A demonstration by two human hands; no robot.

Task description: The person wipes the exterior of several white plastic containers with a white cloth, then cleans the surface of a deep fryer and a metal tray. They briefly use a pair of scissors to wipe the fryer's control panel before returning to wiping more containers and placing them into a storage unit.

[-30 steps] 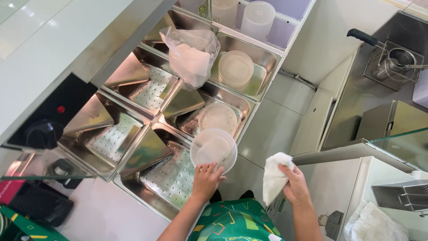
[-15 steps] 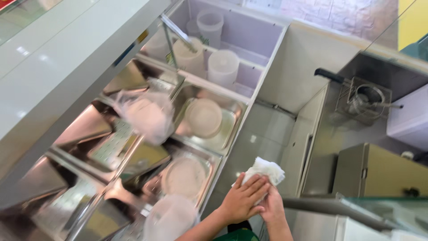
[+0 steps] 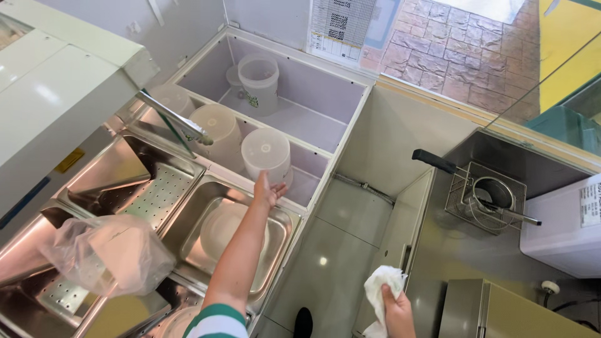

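I see a rectangular paper chart [image 3: 342,23] on the back wall, white with a dark grid, and a pale blue sheet [image 3: 382,22] just beside it. A small yellow label [image 3: 70,160] sits on the white counter front at left. A white label [image 3: 590,200] marks the white appliance at right. A green mark [image 3: 251,99] shows on the far tub.

Hands: two are seen, the left hand [image 3: 268,188] and the right hand [image 3: 397,308].
White cloths: one [image 3: 383,289] is counted, within the right fingers.
Translucent tubs: four are counted, one [image 3: 266,153] at the left fingertips, three beyond them.
Steel pans: four are counted, below the left fingers.
Plastic bags: one [image 3: 106,251].
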